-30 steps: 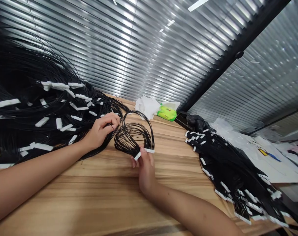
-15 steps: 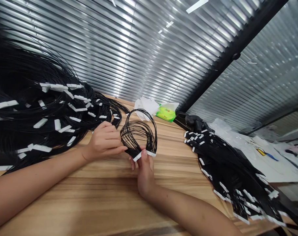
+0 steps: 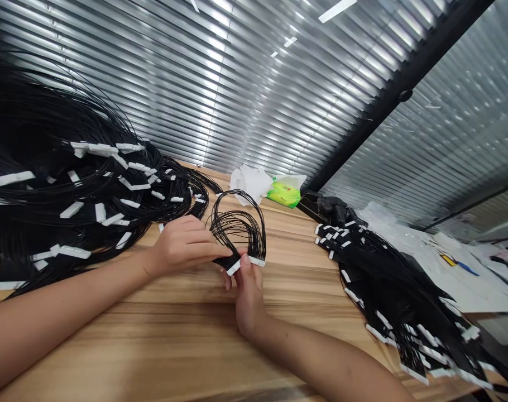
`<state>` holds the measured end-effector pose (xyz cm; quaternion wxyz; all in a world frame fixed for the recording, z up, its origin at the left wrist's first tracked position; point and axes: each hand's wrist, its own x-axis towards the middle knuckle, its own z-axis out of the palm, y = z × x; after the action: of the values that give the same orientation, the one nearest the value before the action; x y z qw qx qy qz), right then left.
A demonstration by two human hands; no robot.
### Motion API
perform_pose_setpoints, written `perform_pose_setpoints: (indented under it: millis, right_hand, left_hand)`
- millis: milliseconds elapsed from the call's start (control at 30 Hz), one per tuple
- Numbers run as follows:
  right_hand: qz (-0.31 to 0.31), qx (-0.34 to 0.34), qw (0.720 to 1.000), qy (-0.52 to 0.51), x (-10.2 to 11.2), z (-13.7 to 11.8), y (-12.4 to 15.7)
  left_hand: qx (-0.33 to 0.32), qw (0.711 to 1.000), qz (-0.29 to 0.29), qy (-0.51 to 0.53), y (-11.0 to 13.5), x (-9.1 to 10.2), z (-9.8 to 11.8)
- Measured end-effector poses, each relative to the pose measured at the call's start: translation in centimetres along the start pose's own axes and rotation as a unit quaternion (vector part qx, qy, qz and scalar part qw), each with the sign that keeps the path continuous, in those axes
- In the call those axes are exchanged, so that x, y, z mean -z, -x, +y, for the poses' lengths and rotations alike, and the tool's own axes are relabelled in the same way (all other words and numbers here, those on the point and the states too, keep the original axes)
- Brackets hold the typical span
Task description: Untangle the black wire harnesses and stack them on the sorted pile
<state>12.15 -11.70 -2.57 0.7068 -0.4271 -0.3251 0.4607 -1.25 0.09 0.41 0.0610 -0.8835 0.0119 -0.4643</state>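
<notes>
A looped black wire harness (image 3: 260,229) with white connectors (image 3: 257,261) at its two ends is held up over the wooden table. My right hand (image 3: 249,296) pinches it from below, thumb against the white connectors, which meet at an angle. From the left, my left hand (image 3: 187,245) has its fingers closed on the black wires just above the left connector. Its fingertips are partly hidden among the wires. The wires rise from the connectors and curve round into rings.
A large heap of black wires with white connectors (image 3: 73,253) covers the left side. Another bundle (image 3: 388,273) lies along the right. At the back are crumpled white tissue (image 3: 249,183) and a green tissue pack (image 3: 284,192). A blue-and-yellow tool (image 3: 459,263) rests on a white table.
My left hand's fingers have moved right, from the side of the loop in onto the wires near the connector. The loop has narrowed a little. My right hand stays in place.
</notes>
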Motion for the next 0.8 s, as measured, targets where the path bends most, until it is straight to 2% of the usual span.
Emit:
perform_pose_setpoints:
  millis: [200,267,367,467,600,700,800]
  right_hand:
    - [0.019,-0.013,1.0,0.01,-0.1,0.1,-0.3]
    - [0.012,-0.014,0.999,0.029,0.0,0.2,-0.4]
    - [0.012,-0.016,0.999,0.051,0.2,0.3,-0.6]
    - [0.033,-0.034,0.997,0.065,0.2,0.3,-0.9]
    - [0.041,-0.059,0.992,0.102,0.2,0.4,-1.3]
    - [0.033,-0.067,0.989,0.127,0.2,0.6,-1.4]
    - [0.027,-0.067,0.988,0.136,0.3,0.7,-1.5]
  left_hand:
    - [-0.019,0.999,-0.044,0.001,-0.3,0.2,-0.2]
    - [-0.001,0.998,-0.061,0.016,-0.5,0.1,-0.2]
    - [0.065,0.992,-0.09,0.059,-0.9,0.0,-0.2]
    - [0.139,0.972,-0.159,0.102,-1.4,0.1,-0.3]
    - [0.206,0.932,-0.26,0.147,-2.0,0.6,-0.7]
    - [0.235,0.903,-0.315,0.171,-2.2,1.0,-1.0]
    - [0.238,0.897,-0.334,0.165,-2.3,1.2,-1.1]
